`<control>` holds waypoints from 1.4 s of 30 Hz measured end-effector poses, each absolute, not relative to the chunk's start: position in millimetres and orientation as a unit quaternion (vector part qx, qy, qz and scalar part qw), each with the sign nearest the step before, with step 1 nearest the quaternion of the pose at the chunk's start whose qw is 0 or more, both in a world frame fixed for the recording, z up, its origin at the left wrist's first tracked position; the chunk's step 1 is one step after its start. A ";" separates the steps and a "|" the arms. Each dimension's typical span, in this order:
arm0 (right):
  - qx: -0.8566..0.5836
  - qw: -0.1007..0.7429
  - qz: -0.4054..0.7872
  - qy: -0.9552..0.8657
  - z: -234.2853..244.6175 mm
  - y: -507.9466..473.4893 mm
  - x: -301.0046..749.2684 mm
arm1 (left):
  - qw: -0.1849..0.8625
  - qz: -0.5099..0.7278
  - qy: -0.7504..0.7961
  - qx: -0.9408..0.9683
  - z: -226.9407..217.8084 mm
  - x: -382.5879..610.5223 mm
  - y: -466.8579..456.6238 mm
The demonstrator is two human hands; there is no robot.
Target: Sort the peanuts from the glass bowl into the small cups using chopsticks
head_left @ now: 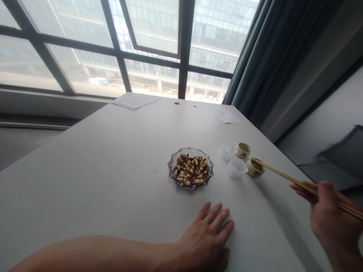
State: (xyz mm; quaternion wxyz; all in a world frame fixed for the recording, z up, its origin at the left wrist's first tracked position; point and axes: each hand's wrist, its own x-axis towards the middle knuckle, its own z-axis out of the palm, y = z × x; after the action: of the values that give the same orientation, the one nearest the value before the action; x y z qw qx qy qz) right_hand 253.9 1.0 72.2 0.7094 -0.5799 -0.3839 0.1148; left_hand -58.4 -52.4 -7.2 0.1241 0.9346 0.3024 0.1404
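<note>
My right hand (pixel 331 211) grips a pair of chopsticks (pixel 283 174), whose tips reach the mouth of the nearer cream cup (pixel 256 170) with dark markings. Whether the tips pinch anything is too small to tell. My left hand (pixel 207 241) lies palm down on the table with its fingers spread, just in front of a scalloped glass bowl (pixel 172 177). Peanuts (pixel 189 168) and dark, thin seeds fill the bowl. Between bowl and cups stand two translucent plastic cups, a near one (pixel 236 169) and a far one (pixel 227 152). A second cream cup (pixel 244 150) sits behind.
The white table (pixel 99 181) stretches toward a large window. Papers (pixel 134 101) lie at its far left corner, and another sheet (pixel 227 115) at the far right. A dark curtain (pixel 263 64) hangs beyond the right edge.
</note>
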 end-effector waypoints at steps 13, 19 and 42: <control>-0.620 0.679 0.116 -0.375 50.0 -14.0 280.5 | 0.153 0.138 0.305 0.930 -13.1 -58.0 -47.6; -0.616 0.688 0.092 -0.373 71.6 -25.6 273.1 | 0.149 0.143 0.307 0.929 -14.9 -57.6 -49.5; -0.478 0.494 0.326 -0.649 83.0 34.8 61.4 | 0.065 0.151 0.281 0.946 -9.4 -60.1 -48.9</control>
State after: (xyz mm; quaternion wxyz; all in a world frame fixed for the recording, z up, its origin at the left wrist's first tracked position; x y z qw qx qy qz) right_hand 61.4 34.8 83.0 0.4942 -0.4780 -0.6489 0.3261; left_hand -60.1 -48.9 -9.4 0.0646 0.9456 0.2809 0.1510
